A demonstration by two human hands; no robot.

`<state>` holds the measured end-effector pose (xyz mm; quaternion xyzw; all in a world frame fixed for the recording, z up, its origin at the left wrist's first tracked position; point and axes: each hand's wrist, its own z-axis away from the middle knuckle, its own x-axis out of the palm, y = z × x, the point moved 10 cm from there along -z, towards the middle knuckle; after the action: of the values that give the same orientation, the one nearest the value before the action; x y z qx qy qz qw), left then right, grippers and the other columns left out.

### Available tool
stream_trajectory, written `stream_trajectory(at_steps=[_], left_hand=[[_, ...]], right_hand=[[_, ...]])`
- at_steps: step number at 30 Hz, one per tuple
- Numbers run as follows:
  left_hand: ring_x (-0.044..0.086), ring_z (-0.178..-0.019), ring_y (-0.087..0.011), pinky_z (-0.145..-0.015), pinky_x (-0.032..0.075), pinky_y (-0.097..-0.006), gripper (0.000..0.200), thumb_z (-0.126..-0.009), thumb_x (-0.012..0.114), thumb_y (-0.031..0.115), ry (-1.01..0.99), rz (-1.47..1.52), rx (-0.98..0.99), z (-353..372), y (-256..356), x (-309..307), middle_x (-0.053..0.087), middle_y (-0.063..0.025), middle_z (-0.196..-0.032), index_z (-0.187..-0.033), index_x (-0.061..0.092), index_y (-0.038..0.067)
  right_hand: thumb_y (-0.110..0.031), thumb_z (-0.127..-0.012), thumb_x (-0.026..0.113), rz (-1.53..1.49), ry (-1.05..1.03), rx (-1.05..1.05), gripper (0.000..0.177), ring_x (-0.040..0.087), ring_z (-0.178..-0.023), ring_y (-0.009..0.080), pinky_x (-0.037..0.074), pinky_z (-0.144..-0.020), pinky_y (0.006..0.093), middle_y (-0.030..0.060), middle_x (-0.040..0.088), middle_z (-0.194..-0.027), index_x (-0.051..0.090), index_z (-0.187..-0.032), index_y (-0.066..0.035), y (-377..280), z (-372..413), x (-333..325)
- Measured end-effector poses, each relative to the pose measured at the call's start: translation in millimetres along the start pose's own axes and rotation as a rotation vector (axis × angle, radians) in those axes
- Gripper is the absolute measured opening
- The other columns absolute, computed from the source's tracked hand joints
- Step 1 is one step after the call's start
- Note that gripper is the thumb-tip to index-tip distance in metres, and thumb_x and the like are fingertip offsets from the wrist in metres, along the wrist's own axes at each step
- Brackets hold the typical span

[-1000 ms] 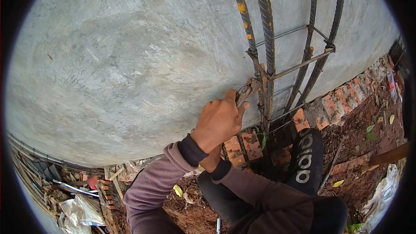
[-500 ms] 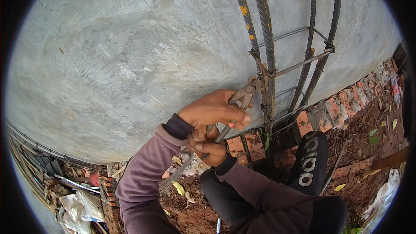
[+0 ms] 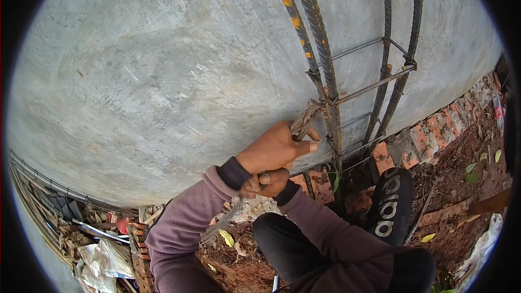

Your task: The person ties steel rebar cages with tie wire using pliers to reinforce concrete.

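Observation:
My left hand [image 3: 277,144] is closed around rusty pincers [image 3: 308,115], whose head touches the near pair of ribbed steel bars [image 3: 328,68] just below a tie joint. Directly beneath it, my right hand [image 3: 271,183] is closed with the thumb folded over. A bundle of thin grey wire [image 3: 225,218] trails down from under this hand, and its upper end is hidden in the fingers. Thin square stirrups [image 3: 374,86] link the near bars to a second pair of upright bars [image 3: 386,49] on the right.
A grey plastered wall [image 3: 163,87] curves behind the bars. Broken red bricks [image 3: 418,140] run along its foot, with reddish soil [image 3: 244,263] in front. My bent knee [image 3: 392,201] is close to the bars. Pale sacks [image 3: 106,263] and long rods [image 3: 38,206] lie at the lower left.
The pincers' handles, spread apart before, are now mostly hidden in my left hand. My right hand has drawn in closer under the left wrist. The view has shifted slightly.

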<state>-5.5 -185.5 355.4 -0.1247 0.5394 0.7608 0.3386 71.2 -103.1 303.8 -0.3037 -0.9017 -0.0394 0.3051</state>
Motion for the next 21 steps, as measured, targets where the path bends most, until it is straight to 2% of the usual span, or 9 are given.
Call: stream_trajectory(at_steps=[2, 6, 9, 11, 12, 15, 18, 20, 21], left_hand=[[0.058, -0.058, -0.0233, -0.059, 0.047, -0.0376, 0.025, -0.090, 0.067, 0.016, 0.094, -0.022, 0.068, -2.5, 3.2, -4.7, 0.061, -0.0118, -0.070, -0.107, 0.064, -0.002], [0.065, -0.064, -0.0360, -0.061, 0.050, -0.0463, 0.023, -0.090, 0.064, 0.012, 0.395, -0.441, 0.201, -0.3, 6.6, -26.6, 0.064, -0.0197, -0.069, -0.109, 0.060, -0.001], [0.066, -0.073, -0.0437, -0.064, 0.051, -0.0496, 0.023, -0.089, 0.064, 0.011, 0.504, -0.673, 0.071, 14.3, 14.4, -33.1, 0.063, -0.0261, -0.071, -0.108, 0.058, -0.002], [0.067, -0.077, -0.0453, -0.067, 0.053, -0.0508, 0.026, -0.088, 0.065, 0.011, 0.554, -0.775, 0.065, 21.3, 18.1, -31.8, 0.064, -0.0282, -0.074, -0.108, 0.055, -0.003], [0.068, -0.077, -0.0441, -0.068, 0.054, -0.0510, 0.029, -0.086, 0.065, 0.011, 0.589, -0.828, 0.118, 23.6, 21.0, -31.7, 0.066, -0.0274, -0.075, -0.108, 0.054, -0.004], [0.068, -0.075, -0.0423, -0.067, 0.055, -0.0485, 0.035, -0.080, 0.070, 0.015, 0.434, -0.856, 0.128, 24.3, 33.2, -29.0, 0.067, -0.0263, -0.075, -0.104, 0.054, -0.006], [0.068, -0.073, -0.0425, -0.067, 0.055, -0.0464, 0.036, -0.074, 0.073, 0.019, 0.121, -0.477, 0.044, 4.4, 9.7, -29.4, 0.067, -0.0263, -0.075, -0.095, 0.059, -0.006], [0.068, -0.073, -0.0426, -0.068, 0.054, -0.0460, 0.034, -0.072, 0.074, 0.021, 0.089, -0.307, 0.058, -2.9, -1.9, -25.0, 0.066, -0.0260, -0.074, -0.090, 0.061, -0.005], [0.068, -0.073, -0.0424, -0.068, 0.054, -0.0459, 0.032, -0.071, 0.074, 0.021, 0.170, -0.338, 0.098, -2.3, 0.3, -29.5, 0.066, -0.0256, -0.073, -0.087, 0.062, -0.004]], right_hand=[[-0.021, -0.084, 0.067, 0.039, 0.101, 0.027, 0.021, 0.056, -0.076, 0.0220, 0.045, -0.071, 0.0354, 0.0050, 0.056, -0.081, 0.061, -0.093, -0.003, -3.6, 12.8, 1.1], [-0.013, -0.086, 0.075, 0.626, 0.953, -0.440, 0.037, 0.060, -0.091, 0.0153, 0.049, -0.077, 0.0334, 0.0024, 0.060, -0.097, 0.055, -0.115, -0.002, -33.9, 30.6, 5.0], [-0.016, -0.090, 0.074, 0.701, 1.153, -0.498, 0.031, 0.061, -0.095, 0.0149, 0.050, -0.083, 0.0337, 0.0022, 0.061, -0.098, 0.057, -0.114, -0.004, -11.1, 23.0, 9.0], [-0.018, -0.091, 0.073, 0.798, 1.022, -0.239, 0.028, 0.063, -0.097, 0.0176, 0.051, -0.086, 0.0336, 0.0027, 0.063, -0.099, 0.060, -0.114, -0.007, 7.1, 3.0, -30.0], [-0.017, -0.091, 0.073, 0.616, 0.999, -0.247, 0.028, 0.064, -0.097, 0.0187, 0.052, -0.085, 0.0338, 0.0032, 0.064, -0.098, 0.061, -0.113, -0.006, 15.6, -5.5, -45.2], [-0.015, -0.088, 0.074, 1.130, 0.828, -0.373, 0.022, 0.064, -0.088, 0.0182, 0.051, -0.077, 0.0326, 0.0027, 0.061, -0.090, 0.060, -0.104, -0.007, -1.5, 9.2, -21.4], [-0.002, -0.086, 0.067, 0.271, 0.473, -0.323, 0.026, 0.064, -0.098, 0.0204, 0.050, -0.084, 0.0348, 0.0085, 0.064, -0.102, 0.060, -0.111, -0.005, 14.7, 11.0, -23.1], [0.001, -0.087, 0.062, 0.483, 0.469, -0.231, 0.035, 0.064, -0.113, 0.0248, 0.049, -0.098, 0.0378, 0.0136, 0.068, -0.117, 0.063, -0.122, -0.002, 21.3, 21.2, -32.0], [0.001, -0.087, 0.062, 0.884, 0.646, -0.086, 0.035, 0.063, -0.115, 0.0248, 0.049, -0.099, 0.0375, 0.0135, 0.068, -0.116, 0.062, -0.122, -0.002, 11.2, 28.1, -33.2]])
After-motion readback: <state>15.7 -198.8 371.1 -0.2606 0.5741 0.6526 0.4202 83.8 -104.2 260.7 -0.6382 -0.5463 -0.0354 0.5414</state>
